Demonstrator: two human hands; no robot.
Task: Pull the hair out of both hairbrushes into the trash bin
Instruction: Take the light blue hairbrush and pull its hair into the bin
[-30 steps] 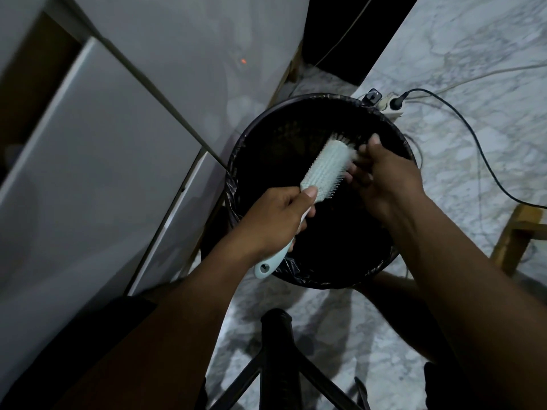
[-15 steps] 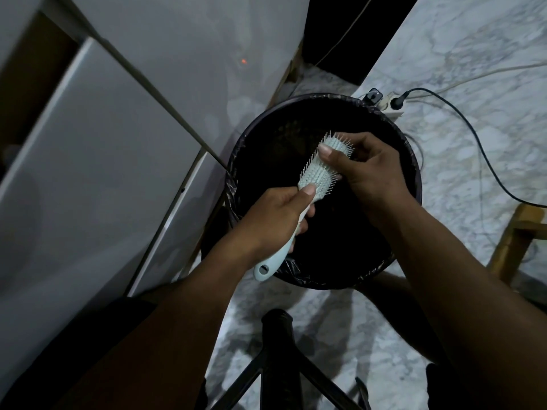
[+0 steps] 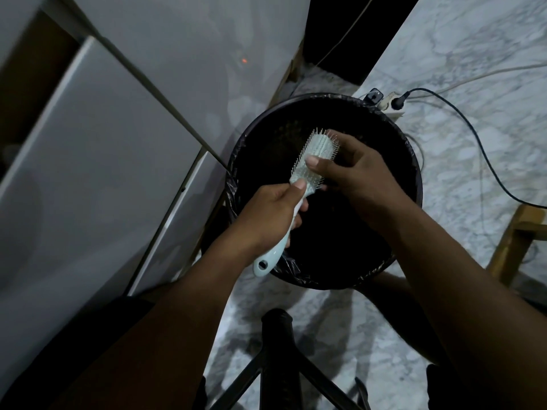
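A pale mint hairbrush (image 3: 316,149) with thin bristles is held over the round black trash bin (image 3: 411,161), which is lined with a black bag. My left hand (image 3: 272,214) is closed around the brush's handle, whose looped end sticks out below the fist. My right hand (image 3: 352,170) lies across the bristle head, thumb pressed on the bristles near the middle and fingers wrapped behind. I cannot make out any hair in the dim light. A second hairbrush is not in view.
A white cabinet (image 3: 97,161) stands on the left, close to the bin. A black cable (image 3: 479,143) and a power strip (image 3: 390,105) lie on the marble floor behind the bin. A wooden leg (image 3: 512,241) is at right, a black stand (image 3: 278,359) below.
My right hand slid from the brush's tip down along the bristles toward the handle, with the thumb now mid-head. The left hand and the brush stayed almost in place.
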